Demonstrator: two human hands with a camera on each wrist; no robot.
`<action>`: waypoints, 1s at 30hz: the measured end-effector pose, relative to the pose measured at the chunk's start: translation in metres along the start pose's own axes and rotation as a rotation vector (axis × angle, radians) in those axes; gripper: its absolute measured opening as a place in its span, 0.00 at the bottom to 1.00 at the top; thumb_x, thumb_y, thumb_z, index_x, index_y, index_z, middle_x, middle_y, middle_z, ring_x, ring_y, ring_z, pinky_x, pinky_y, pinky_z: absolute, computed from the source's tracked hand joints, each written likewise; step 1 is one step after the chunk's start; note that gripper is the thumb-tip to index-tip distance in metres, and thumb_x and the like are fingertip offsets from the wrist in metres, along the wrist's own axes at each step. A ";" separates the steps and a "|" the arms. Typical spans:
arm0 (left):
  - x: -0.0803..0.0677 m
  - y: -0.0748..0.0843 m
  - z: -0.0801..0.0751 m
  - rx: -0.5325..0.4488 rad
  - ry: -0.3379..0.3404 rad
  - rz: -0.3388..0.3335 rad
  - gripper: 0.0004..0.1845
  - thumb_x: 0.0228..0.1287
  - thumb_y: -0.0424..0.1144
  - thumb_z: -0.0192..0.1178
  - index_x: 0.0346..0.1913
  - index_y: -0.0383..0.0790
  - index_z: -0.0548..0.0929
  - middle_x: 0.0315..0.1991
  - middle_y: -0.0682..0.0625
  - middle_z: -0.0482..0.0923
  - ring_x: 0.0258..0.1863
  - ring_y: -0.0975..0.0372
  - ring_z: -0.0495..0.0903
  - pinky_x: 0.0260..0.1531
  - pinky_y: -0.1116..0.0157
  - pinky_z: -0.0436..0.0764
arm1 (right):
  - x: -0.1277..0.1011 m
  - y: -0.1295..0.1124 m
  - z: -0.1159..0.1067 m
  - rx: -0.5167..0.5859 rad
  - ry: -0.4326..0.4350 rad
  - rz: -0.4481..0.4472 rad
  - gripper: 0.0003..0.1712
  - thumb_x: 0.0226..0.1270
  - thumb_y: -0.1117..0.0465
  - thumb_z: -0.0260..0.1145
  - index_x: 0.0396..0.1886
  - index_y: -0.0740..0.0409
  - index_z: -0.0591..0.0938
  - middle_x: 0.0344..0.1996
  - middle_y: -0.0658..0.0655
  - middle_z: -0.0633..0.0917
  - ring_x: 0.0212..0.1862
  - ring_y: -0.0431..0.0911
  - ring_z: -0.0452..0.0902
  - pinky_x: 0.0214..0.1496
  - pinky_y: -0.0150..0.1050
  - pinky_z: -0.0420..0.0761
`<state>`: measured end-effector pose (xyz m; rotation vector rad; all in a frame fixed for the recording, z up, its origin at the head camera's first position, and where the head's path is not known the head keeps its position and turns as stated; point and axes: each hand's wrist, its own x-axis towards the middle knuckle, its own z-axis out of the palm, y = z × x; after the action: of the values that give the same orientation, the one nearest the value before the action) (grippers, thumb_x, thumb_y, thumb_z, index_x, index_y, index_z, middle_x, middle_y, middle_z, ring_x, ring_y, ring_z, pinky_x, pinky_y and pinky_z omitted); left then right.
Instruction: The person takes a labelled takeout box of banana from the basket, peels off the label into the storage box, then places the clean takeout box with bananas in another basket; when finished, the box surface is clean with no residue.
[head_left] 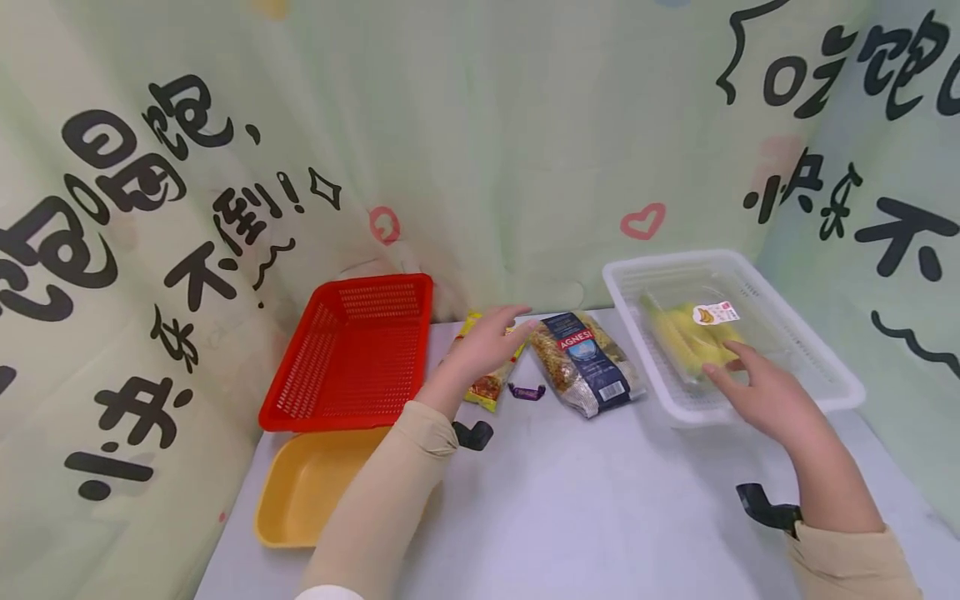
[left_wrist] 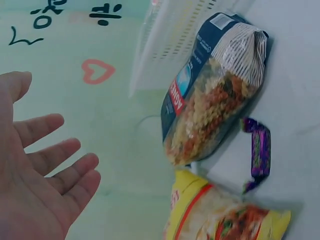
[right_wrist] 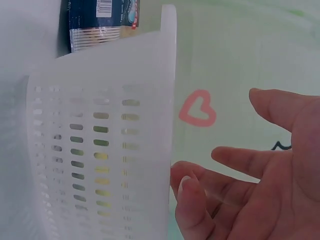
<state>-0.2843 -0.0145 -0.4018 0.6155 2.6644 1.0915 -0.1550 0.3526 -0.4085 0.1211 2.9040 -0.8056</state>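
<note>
My left hand (head_left: 491, 342) hovers over a yellow packet (head_left: 487, 387) with its fingers spread and nothing in its grasp. Beside that packet lie a small purple wrapped candy (head_left: 527, 392) and a dark blue AGNESI pasta bag (head_left: 588, 362), whose clear side shows pasta in the left wrist view. On the right, my right hand (head_left: 776, 396) reaches over the white basket (head_left: 828, 379), fingers loosely bent. Its fingertips overlap a clear pack of bananas (head_left: 686, 333) with a white label. In the right wrist view, yellow and green show through the basket's slots.
A red perforated basket (head_left: 348, 358) stands at the back left. In front of it, a yellow tub (head_left: 300, 492) is partly hidden by my left sleeve. A printed curtain (head_left: 510, 150) hangs right behind the white table (head_left: 600, 517).
</note>
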 end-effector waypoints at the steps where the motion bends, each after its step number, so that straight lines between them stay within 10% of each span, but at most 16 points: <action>1: 0.005 0.001 0.003 -0.027 -0.006 0.007 0.30 0.72 0.63 0.47 0.73 0.57 0.67 0.73 0.52 0.65 0.70 0.54 0.68 0.68 0.50 0.71 | 0.000 0.002 -0.001 0.010 -0.005 0.009 0.51 0.74 0.33 0.43 0.78 0.67 0.46 0.66 0.79 0.66 0.54 0.72 0.73 0.43 0.61 0.78; 8: 0.037 0.014 0.018 -0.102 -0.046 0.010 0.28 0.74 0.60 0.45 0.72 0.57 0.68 0.72 0.53 0.68 0.69 0.54 0.69 0.68 0.52 0.70 | -0.003 0.015 -0.003 0.110 0.010 0.067 0.50 0.74 0.33 0.44 0.78 0.67 0.48 0.64 0.79 0.65 0.40 0.57 0.81 0.30 0.41 0.80; 30: 0.104 0.077 0.078 -0.115 -0.139 0.067 0.29 0.75 0.58 0.45 0.73 0.51 0.67 0.71 0.52 0.69 0.71 0.57 0.68 0.68 0.58 0.71 | -0.005 0.037 -0.005 0.186 0.061 0.177 0.47 0.74 0.33 0.43 0.71 0.69 0.63 0.51 0.73 0.76 0.37 0.52 0.75 0.30 0.35 0.77</action>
<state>-0.3282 0.1299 -0.4057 0.7345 2.4606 1.1653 -0.1464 0.3867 -0.4223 0.4205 2.8163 -1.0542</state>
